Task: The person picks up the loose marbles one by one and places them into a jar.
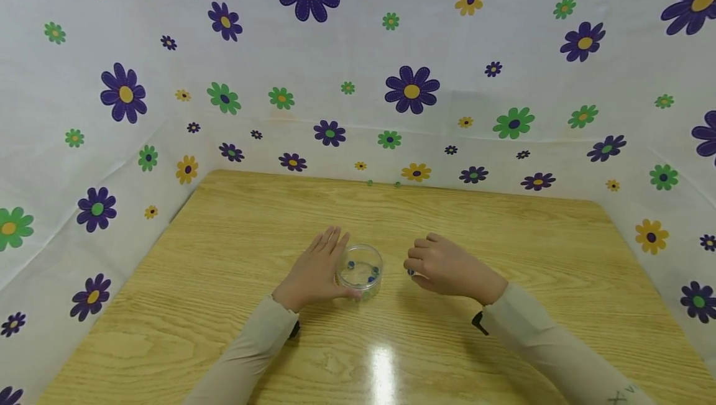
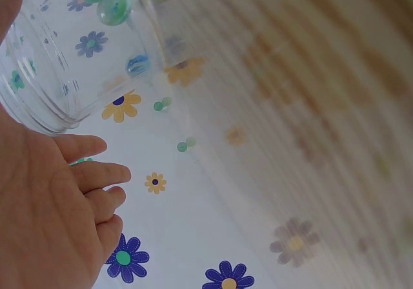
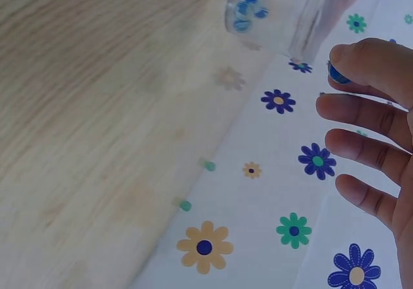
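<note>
A clear round jar stands on the table near the middle, with blue marbles and green marbles inside it. My left hand holds it from the left, the thumb at its front and the fingers along its far left side. In the left wrist view the other fingers stretch out past the jar's rim. To the right of the jar, my right hand pinches a blue marble between thumb and index finger. Its remaining fingers are spread and loosely bent.
Two small green marbles lie apart at the far edge of the wooden table. Behind and on both sides hangs a white cloth printed with purple, green and yellow flowers.
</note>
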{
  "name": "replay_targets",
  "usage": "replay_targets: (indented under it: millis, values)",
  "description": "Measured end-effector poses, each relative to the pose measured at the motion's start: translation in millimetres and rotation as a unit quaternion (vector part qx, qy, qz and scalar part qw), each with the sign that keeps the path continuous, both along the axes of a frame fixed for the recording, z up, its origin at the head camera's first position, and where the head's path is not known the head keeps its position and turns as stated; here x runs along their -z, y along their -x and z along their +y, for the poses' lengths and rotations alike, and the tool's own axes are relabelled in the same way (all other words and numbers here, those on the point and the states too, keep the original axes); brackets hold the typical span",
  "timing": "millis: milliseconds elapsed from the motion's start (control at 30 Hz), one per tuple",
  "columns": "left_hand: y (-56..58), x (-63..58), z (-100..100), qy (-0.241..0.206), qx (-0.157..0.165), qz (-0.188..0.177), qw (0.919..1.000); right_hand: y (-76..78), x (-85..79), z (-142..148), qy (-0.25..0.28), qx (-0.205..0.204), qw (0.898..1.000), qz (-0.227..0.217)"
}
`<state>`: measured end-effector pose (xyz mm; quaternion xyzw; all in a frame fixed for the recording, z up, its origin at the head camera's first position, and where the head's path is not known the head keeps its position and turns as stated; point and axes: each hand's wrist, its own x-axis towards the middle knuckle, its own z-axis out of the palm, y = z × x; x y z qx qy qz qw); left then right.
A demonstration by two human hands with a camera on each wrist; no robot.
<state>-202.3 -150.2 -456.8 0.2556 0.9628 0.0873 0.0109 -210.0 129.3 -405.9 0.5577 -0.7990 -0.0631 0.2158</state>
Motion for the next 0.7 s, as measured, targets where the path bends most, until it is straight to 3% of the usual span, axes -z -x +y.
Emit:
replay_targets:
  millis: [700]
  values:
    - [-0.6, -2.2, 1, -0.006, -0.006, -0.007, 0.9999, 7.6, -25.4, -22, 0.028, 0.007, 1.0, -0.003]
